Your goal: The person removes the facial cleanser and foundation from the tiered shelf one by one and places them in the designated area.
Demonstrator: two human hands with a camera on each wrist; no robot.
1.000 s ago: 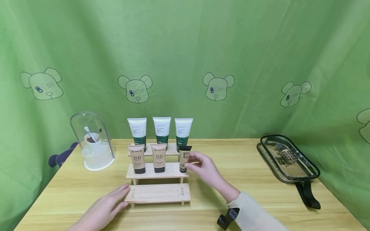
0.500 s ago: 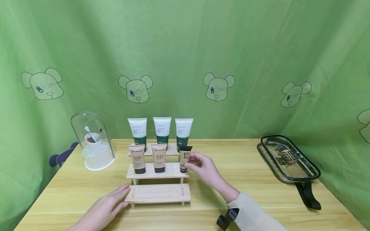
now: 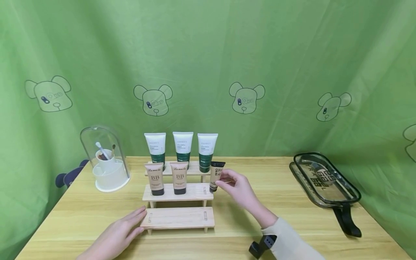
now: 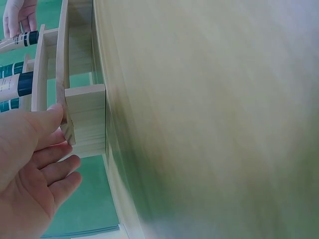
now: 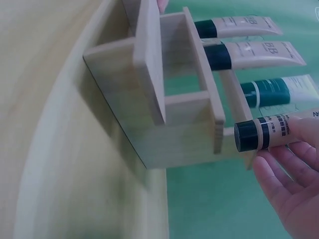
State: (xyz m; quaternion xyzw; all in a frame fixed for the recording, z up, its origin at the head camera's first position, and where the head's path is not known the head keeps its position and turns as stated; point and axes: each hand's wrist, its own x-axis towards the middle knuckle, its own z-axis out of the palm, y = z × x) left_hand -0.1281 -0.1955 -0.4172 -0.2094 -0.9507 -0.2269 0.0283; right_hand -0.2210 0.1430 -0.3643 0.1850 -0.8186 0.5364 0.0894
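Observation:
My right hand (image 3: 236, 187) pinches a small gold cosmetic tube (image 3: 215, 176) with black ends between thumb and fingers. It holds the tube slightly tilted at the right end of the middle step, the dark cap (image 5: 246, 136) pointing down and off the wood in the right wrist view. A three-tier wooden display stand (image 3: 177, 217) occupies the table's middle. On its left end, my left hand (image 3: 118, 231) pinches the lowest board's edge, thumb on one face and a finger behind. Two beige BB cream tubes (image 3: 180, 177) stand on the middle step, and three white-and-green tubes (image 3: 206, 151) on the top one.
Left of the stand is a white brush holder (image 3: 110, 177) under a clear domed cover, with several brushes inside. A transparent black-trimmed pouch (image 3: 325, 182) lies at the table's right side, its black strap (image 3: 347, 222) toward the front. A green curtain (image 3: 201, 65) hangs behind.
The right hand has moved the gold tube a little right and up, off its spot on the middle step, and it now leans. The left hand stays on the stand.

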